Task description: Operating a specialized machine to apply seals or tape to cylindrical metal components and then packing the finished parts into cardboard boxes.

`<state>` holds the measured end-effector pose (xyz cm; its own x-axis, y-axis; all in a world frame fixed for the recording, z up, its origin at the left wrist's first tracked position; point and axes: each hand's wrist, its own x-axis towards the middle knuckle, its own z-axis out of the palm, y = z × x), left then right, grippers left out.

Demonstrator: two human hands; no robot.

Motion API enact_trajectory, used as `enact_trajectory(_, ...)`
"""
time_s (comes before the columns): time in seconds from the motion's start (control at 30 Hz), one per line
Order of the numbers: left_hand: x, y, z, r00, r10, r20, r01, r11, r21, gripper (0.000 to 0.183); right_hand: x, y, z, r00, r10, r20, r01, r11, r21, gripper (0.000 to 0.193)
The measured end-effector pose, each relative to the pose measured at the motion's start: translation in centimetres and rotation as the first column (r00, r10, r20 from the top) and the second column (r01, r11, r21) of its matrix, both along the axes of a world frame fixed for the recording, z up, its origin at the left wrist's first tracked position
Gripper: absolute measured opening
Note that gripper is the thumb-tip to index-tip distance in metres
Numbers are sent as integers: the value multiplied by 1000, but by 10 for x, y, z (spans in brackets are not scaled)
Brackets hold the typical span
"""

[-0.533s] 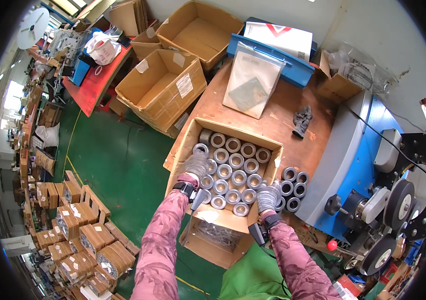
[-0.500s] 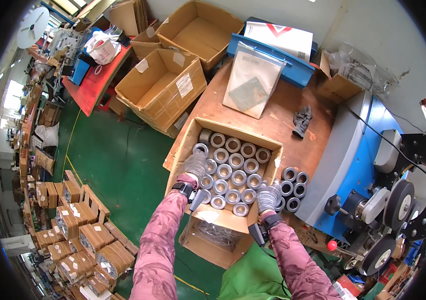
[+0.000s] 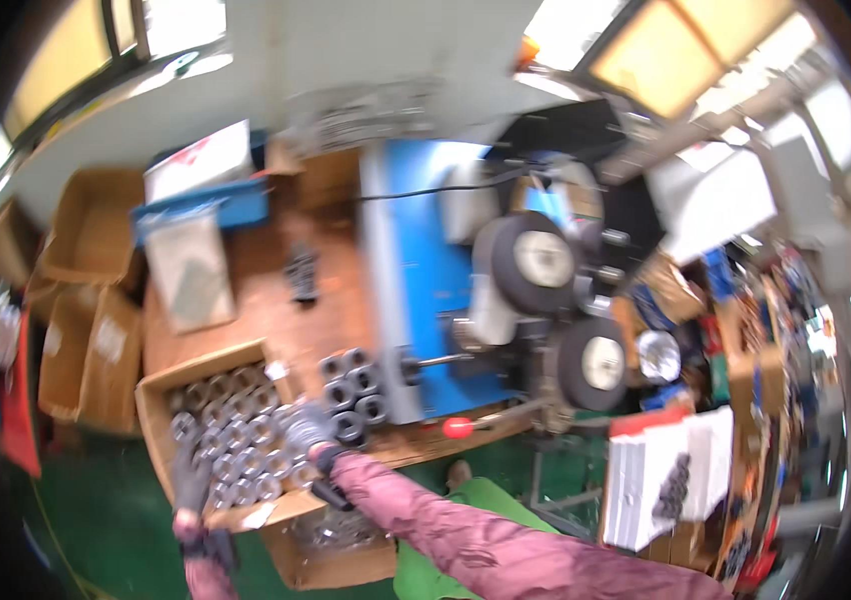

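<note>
An open cardboard box stands on the wooden table, holding rows of grey metal rings with hollow centres. My left hand, in a grey glove, reaches over the box's left side, close to the rings along that edge. At the box's right wall is my gloved right hand, beside the outermost rings. Motion smears the fingers of both hands, so whether either grips a ring is unclear. More dark metal rings stand grouped on the table, just right of the box and near my right hand.
A blue machine with black rollers occupies the table's right side. A dark glove and a sleeved sheet lie on the tabletop. Empty cartons stand left. A lower box holds clear plastic.
My view has swung to the right, so the box and table now appear farther left and the machine is central. My left hand has drawn back toward the near left side of the box.
</note>
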<state>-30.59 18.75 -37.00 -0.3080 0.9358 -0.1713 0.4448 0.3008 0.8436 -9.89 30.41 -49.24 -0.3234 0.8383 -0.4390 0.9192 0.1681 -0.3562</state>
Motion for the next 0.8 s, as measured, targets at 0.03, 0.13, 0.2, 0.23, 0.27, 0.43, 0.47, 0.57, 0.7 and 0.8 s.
enact_trajectory(0.03,1,-23,-1,994,27,-108,-42,989,-144,33,3,-2,21,934,-317,-165,272,929,-250,34)
enact_trajectory(0.13,54,-58,25,979,126,159,-99,980,-171,32,55,-29,80,914,-138,-382,76,982,-172,47)
enact_trajectory(0.2,113,-65,41,937,180,299,-152,982,-113,21,104,-53,86,855,-84,-512,-70,959,-273,44)
enact_trajectory(0.23,134,-66,45,984,-5,179,27,993,-118,25,136,-64,91,799,-77,-596,-190,908,-372,41)
enact_trajectory(0.27,147,-78,15,987,-76,144,93,989,-118,28,170,-80,90,778,-1,-628,-257,912,-320,39)
enact_trajectory(0.43,293,-80,-7,808,-517,283,565,817,-119,25,365,-119,132,931,-4,-365,-120,941,-317,41)
enact_trajectory(0.47,332,-71,18,717,-684,136,696,714,-81,25,407,-131,133,946,-91,-310,-9,952,-305,41)
enact_trajectory(0.57,413,-67,24,599,-782,168,789,543,-286,27,525,-171,132,856,-368,-363,296,925,-238,40)
enact_trajectory(0.7,504,-71,10,577,-813,81,812,560,-163,30,669,-258,127,595,-597,-538,681,730,-56,36)
enact_trajectory(0.8,557,-59,-17,491,-862,128,841,429,-329,30,742,-333,159,369,-719,-588,886,463,-10,27)
